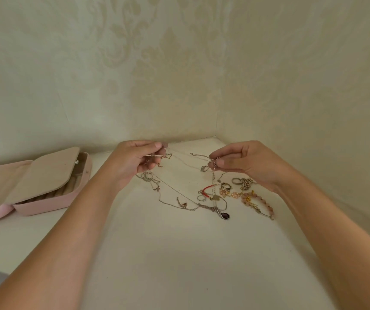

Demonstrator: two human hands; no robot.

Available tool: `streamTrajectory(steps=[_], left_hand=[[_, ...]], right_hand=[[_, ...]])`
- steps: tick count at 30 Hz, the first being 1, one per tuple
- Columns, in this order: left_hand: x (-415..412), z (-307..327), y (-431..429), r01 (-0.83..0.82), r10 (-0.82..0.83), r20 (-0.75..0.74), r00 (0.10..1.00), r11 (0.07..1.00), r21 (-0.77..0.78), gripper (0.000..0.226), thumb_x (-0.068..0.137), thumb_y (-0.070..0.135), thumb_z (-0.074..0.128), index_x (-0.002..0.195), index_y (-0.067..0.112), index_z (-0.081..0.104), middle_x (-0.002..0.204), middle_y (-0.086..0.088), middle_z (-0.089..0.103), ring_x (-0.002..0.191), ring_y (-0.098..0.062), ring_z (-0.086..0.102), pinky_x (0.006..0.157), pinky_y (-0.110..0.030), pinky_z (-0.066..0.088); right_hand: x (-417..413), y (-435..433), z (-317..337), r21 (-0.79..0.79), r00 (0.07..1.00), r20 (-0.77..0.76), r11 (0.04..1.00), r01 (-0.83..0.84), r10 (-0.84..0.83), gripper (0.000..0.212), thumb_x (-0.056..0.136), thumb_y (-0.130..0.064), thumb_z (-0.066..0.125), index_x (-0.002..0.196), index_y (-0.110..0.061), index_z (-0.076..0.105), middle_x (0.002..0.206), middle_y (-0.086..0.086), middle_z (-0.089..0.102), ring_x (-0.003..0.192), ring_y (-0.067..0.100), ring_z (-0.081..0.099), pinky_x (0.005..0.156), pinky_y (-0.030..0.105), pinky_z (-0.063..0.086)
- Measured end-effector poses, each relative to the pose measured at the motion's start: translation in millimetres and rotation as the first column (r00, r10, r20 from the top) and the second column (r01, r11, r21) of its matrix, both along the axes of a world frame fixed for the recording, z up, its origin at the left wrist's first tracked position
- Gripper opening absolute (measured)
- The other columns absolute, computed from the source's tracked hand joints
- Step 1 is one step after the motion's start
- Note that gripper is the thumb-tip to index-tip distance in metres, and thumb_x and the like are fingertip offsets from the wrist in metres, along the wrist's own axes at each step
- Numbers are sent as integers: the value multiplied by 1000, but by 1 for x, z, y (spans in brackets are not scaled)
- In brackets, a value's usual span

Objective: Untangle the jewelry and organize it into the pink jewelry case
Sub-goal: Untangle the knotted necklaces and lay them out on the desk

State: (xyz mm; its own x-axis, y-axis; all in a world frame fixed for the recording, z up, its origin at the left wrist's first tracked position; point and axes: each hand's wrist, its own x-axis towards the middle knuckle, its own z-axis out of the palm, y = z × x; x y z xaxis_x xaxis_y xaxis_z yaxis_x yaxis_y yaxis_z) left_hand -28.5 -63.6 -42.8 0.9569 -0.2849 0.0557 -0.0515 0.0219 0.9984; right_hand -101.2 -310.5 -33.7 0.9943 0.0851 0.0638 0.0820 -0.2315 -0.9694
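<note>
Two bare hands raised above a white tabletop [157, 253], forearms reaching in from the near edge. Left hand [132, 163]: fingers curled, thumb and forefinger pinched on one end of a thin silver chain [186, 163], together with a pale sliver too small to identify. Right hand [249, 164]: fingers curled too, thumb and fingertips pinched on a small clasp or ring at the chain's other end. Chain slack between the hands, further loops trailing down to the tabletop. Below the hands and toward the right, a tangled jewelry pile [204, 198] lying on the tabletop: more fine chains, a pendant [225, 215] with a dark purple stone at its near edge, a red cord bracelet [207, 189], a pink bead bracelet [263, 203] on the right, a few metal rings [236, 181] on the far side. Well apart on the left, resting on the tabletop, the pink jewelry case [52, 203], open, with a beige inner flap [45, 173] lying over part of it and padded ring rolls [64, 191] showing beneath. Behind everything, pale patterned wallpaper [179, 63].
</note>
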Motion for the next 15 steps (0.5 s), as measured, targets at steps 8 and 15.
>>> streamTrajectory(steps=[8,15], left_hand=[[1,5,-2,99,-138,-114,984,950,-298,12,74,22,65,70,15,74,75,1,66,62,-8,63,57,-18,55],[1,1,-4,96,-114,-224,968,991,-89,16,76,27,65,69,17,54,71,1,68,41,-1,31,34,-9,23]], right_hand=[[2,1,-1,113,999,45,994,9,-14,12,90,1,58,95,-6,66,92,10,75,90,18,71,80,24,53],[5,0,5,598,999,-2,801,-26,34,14,86,4,47,89,-6,55,74,8,57,57,14,52,57,24,52]])
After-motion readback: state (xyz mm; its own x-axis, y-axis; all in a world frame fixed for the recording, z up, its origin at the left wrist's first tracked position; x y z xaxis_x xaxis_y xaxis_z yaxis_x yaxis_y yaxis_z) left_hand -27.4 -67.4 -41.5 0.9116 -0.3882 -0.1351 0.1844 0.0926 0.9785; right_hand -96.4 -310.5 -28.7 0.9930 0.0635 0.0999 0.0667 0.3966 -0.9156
